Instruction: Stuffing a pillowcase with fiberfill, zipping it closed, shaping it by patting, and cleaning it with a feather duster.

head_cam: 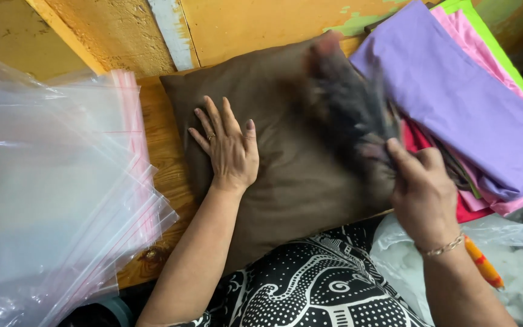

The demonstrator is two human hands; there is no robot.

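Observation:
A brown stuffed cushion (292, 157) lies on a wooden tabletop (161, 151) in front of me. My left hand (228, 148) rests flat on its left half, fingers spread, a ring on one finger. My right hand (422, 191), with a bracelet at the wrist, grips a dark brush (349, 106) that is blurred by motion over the cushion's right side.
A stack of clear plastic zip bags (49, 181) with pink strips covers the left. Folded purple, pink and green cloths (467, 97) lie at the right. A bag of white stuffing (516, 272) and an orange stick (482, 263) sit at lower right. Yellow painted boards stand behind.

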